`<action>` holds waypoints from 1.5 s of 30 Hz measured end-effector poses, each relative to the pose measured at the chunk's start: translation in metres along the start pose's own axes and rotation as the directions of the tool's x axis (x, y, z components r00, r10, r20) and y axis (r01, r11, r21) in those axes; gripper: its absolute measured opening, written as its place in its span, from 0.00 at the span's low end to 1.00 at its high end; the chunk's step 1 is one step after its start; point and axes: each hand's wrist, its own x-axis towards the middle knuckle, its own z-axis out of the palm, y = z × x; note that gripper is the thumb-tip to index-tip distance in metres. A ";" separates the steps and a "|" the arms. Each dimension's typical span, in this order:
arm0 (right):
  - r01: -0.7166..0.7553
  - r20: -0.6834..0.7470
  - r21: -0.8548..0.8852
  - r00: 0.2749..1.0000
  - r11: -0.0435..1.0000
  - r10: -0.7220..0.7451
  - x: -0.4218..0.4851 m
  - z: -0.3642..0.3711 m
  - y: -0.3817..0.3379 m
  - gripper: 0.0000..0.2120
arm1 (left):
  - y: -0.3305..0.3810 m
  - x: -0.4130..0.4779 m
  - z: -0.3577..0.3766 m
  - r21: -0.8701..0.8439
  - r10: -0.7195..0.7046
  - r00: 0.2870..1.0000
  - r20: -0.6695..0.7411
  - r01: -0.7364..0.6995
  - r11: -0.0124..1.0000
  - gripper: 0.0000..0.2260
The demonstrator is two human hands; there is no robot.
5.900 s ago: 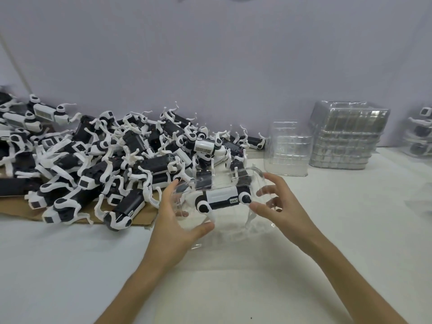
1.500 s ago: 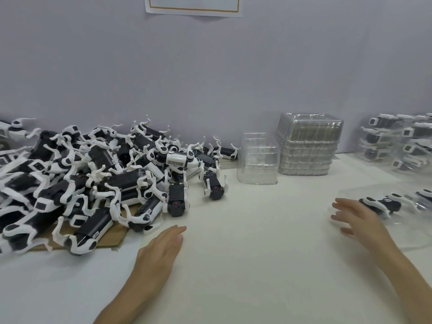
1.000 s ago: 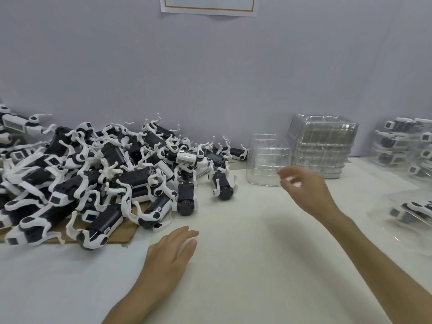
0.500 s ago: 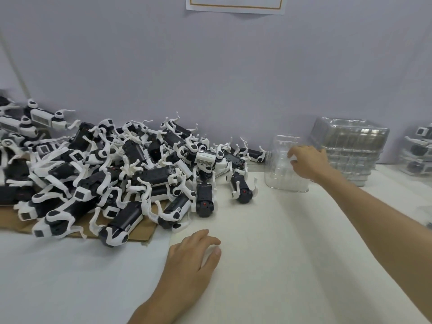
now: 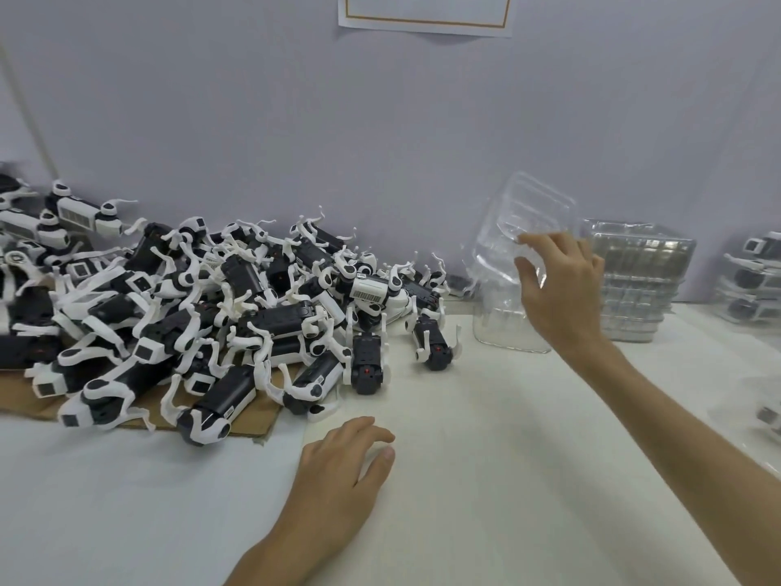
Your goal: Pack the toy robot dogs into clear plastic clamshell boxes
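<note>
A big heap of black-and-white toy robot dogs (image 5: 219,306) lies on brown cardboard at the left. My right hand (image 5: 558,285) grips an empty clear clamshell box (image 5: 528,217), lifted and tilted above the stack of clear boxes (image 5: 503,319) by the wall. My left hand (image 5: 342,471) rests flat on the white table, fingers relaxed, just in front of the heap. The nearest loose dogs (image 5: 367,361) stand a little beyond its fingertips.
A second, wider stack of clear trays (image 5: 638,281) stands right of the box stack. Packed dogs in clear boxes (image 5: 752,281) are piled at the far right. Another packed clamshell (image 5: 760,412) lies at the right edge. A paper sheet (image 5: 422,14) hangs on the wall.
My right hand left the packed box at the right, reached to the stack by the wall and now lifts the top clamshell off it. My left hand stays flat on the table.
</note>
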 end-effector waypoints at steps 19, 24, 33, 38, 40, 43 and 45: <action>0.410 -0.090 0.341 0.910 0.846 -0.405 -0.155 -0.017 -0.089 0.18 | -0.008 0.011 -0.037 -0.992 -0.257 0.965 0.052 0.079 0.098 0.26; 0.416 -0.025 0.375 0.898 0.828 -0.440 -0.150 -0.018 -0.086 0.17 | -0.012 0.012 -0.050 -0.998 -0.334 0.942 -0.030 -0.009 0.064 0.27; 0.299 0.012 0.369 0.945 0.880 -0.326 -0.137 -0.020 -0.064 0.14 | -0.010 0.006 -0.057 -0.992 -0.419 0.902 -0.105 -0.067 0.103 0.23; 0.232 -0.003 0.455 0.966 0.860 -0.259 -0.134 -0.022 -0.058 0.18 | 0.006 0.007 -0.062 -0.903 -0.343 0.921 -0.185 -0.022 0.429 0.21; 0.233 -0.024 0.493 0.967 0.838 -0.254 -0.132 -0.024 -0.058 0.18 | 0.002 0.009 -0.071 -0.903 -0.237 0.968 -0.084 0.026 0.429 0.25; 0.231 -0.053 0.528 0.969 0.817 -0.240 -0.132 -0.027 -0.060 0.17 | -0.002 0.011 -0.074 -0.847 -0.252 0.967 -0.037 0.104 0.521 0.22; 0.155 -0.029 0.520 0.986 0.840 -0.164 -0.130 -0.028 -0.059 0.20 | 0.008 0.002 -0.069 -0.826 -0.313 0.945 -0.090 0.105 0.554 0.19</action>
